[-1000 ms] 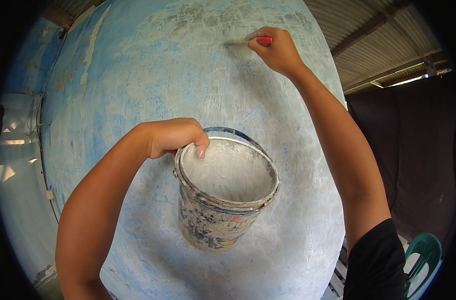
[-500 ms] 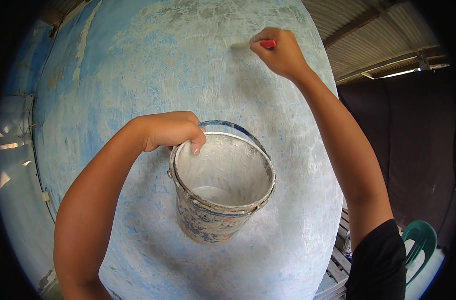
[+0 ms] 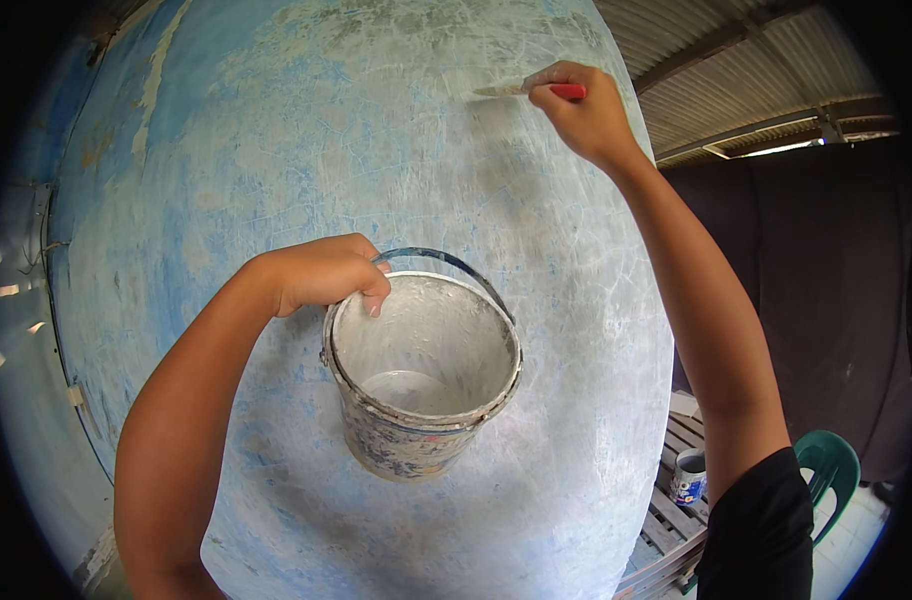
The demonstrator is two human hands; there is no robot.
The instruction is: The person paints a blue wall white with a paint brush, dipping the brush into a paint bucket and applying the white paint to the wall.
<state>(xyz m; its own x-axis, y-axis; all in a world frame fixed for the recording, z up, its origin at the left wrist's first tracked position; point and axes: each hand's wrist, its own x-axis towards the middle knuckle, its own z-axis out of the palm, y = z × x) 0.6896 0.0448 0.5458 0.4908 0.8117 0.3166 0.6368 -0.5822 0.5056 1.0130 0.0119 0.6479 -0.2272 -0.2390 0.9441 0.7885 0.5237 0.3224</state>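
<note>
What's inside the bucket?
The bucket held by the left hand has white-coated walls and a shallow pool of pale liquid at the bottom. Its depth can't be seen.

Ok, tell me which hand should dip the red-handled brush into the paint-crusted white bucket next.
Right. The right hand already grips the red-handled brush against the blue-and-white wall; the left hand is taken up holding the paint-crusted white bucket by its rim.
</note>
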